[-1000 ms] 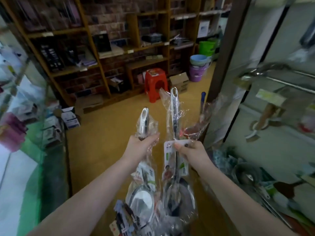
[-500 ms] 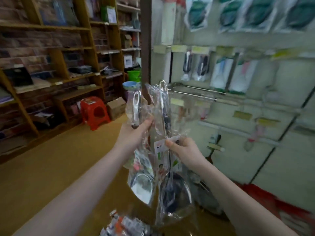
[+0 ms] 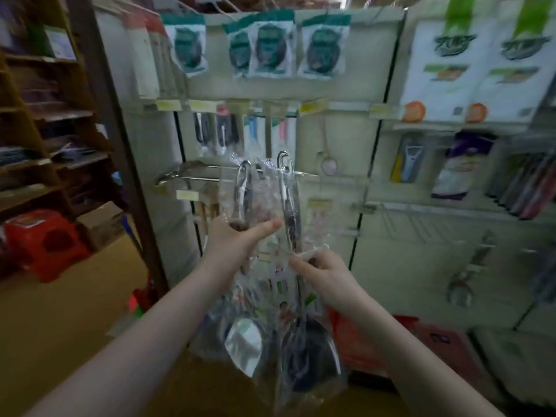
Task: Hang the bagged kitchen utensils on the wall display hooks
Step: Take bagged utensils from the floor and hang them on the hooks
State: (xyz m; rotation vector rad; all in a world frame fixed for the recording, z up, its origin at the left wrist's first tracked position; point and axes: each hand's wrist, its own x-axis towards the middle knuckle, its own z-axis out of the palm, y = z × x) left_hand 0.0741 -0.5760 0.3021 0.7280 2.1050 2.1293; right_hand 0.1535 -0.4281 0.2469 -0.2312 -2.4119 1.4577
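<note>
I hold two steel utensils upright, each in a clear plastic bag, in front of the white wall display. My left hand (image 3: 237, 239) grips the handle of the bagged spatula (image 3: 244, 344), whose looped top reaches about level with a long steel display hook (image 3: 192, 173). My right hand (image 3: 319, 275) pinches the bagged ladle (image 3: 290, 212) at its paper label, its dark bowl hanging low. The ladle's handle loop stands just in front of the same hook row.
Bagged goods hang on the upper hooks (image 3: 270, 52), with peelers and spatulas (image 3: 222, 133) below. White wire racks (image 3: 421, 221) stick out at right. Wooden shelves (image 3: 39, 115), a red stool (image 3: 45, 242) and a cardboard box (image 3: 102, 224) stand at left.
My view has swung right and up from the aisle to the wall display. Both hands have carried the bagged utensils closer to the steel hooks, keeping their holds.
</note>
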